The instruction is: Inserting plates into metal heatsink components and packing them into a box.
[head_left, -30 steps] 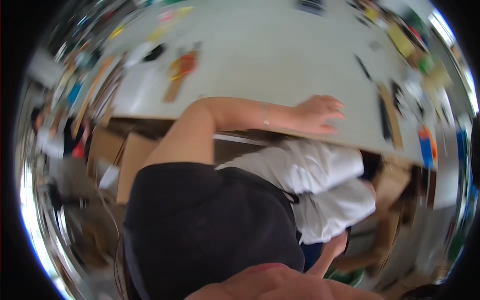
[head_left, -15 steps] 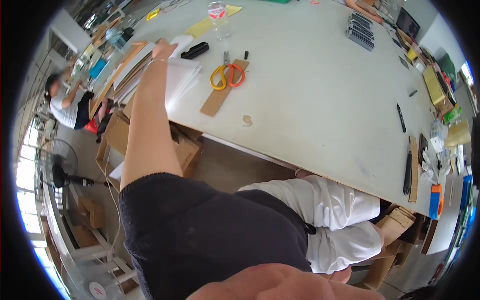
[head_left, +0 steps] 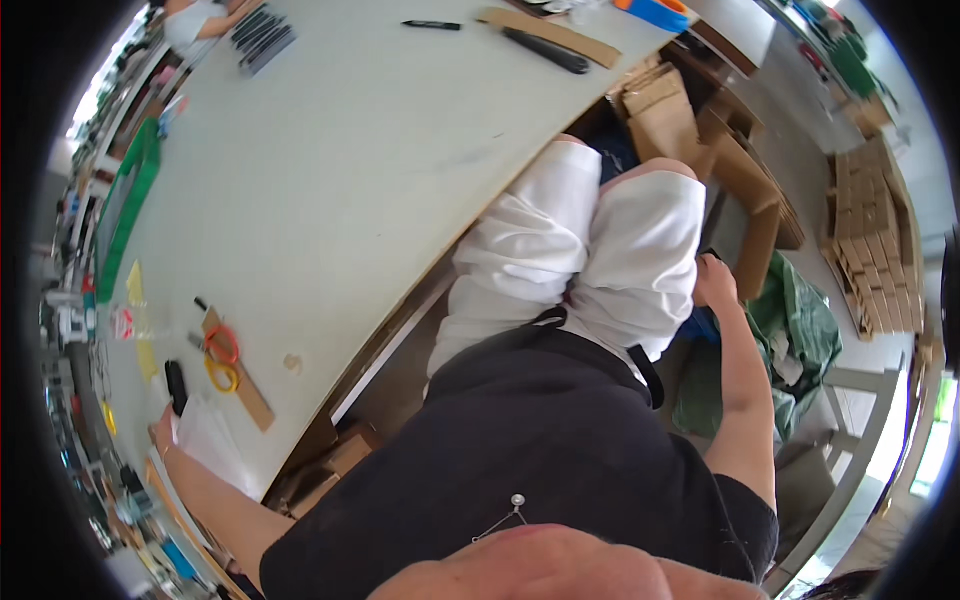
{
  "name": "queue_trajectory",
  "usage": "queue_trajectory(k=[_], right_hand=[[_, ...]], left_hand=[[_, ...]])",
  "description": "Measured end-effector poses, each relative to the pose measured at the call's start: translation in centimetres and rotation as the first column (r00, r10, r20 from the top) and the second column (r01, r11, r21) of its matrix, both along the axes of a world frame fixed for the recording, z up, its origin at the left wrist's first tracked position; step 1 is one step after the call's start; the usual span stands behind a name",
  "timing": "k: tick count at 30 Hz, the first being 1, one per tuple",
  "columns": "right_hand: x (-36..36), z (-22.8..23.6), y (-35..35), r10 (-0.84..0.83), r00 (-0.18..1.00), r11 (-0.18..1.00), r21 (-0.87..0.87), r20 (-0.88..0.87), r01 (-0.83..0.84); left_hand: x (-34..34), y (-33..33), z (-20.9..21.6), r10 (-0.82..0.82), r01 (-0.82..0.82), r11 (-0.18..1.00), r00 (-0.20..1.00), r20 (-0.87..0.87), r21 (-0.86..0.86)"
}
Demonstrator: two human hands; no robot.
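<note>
My left hand point(head_left: 163, 428) is stretched far out to the left, resting at the edge of a stack of white sheets point(head_left: 215, 440), its fingers apart as far as they show. A black stapler-like tool point(head_left: 176, 388) lies just beyond. Nearby are scissors point(head_left: 221, 376) with one orange and one yellow handle, on a brown cardboard strip point(head_left: 252, 395). My right hand point(head_left: 714, 282) hangs low beside my right thigh, below table height. Its fingers are curled at a dark edge that I cannot make out.
The pale table point(head_left: 330, 190) runs diagonally past my knees. A clear bottle point(head_left: 135, 322) and a green tray point(head_left: 130, 210) sit on its left. A black marker point(head_left: 431, 25) and a dark cutter point(head_left: 545, 50) lie far off. A green sack point(head_left: 795, 330) and cartons point(head_left: 740, 190) stand right.
The view has swung to the right, so the tabletop appears turned. My right hand and arm have come into view. My left hand stays by the white sheets.
</note>
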State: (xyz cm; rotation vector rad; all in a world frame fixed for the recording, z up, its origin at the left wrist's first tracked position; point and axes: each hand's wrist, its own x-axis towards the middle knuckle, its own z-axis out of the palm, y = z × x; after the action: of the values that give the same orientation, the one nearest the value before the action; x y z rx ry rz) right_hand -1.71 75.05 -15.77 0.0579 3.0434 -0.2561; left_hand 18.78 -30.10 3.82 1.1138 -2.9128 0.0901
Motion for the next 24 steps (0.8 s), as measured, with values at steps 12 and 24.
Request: queue_trajectory(k=[12, 24], right_hand=[[0.6, 1.0, 5.2, -0.463, 0.822, 0.77, -0.61, -0.332, 0.187], [10.8, 9.8, 14.2, -0.62, 0.784, 0.272, -0.925, 0.044, 0.267]], left_hand=[[-20.1, 16.4, 4.5, -0.426, 0.464, 0.873, 0.569, -0.704, -0.153], [-34.7, 76.5, -0.1, -0.747, 0.942, -0.332, -0.23, -0.624, 0.051]])
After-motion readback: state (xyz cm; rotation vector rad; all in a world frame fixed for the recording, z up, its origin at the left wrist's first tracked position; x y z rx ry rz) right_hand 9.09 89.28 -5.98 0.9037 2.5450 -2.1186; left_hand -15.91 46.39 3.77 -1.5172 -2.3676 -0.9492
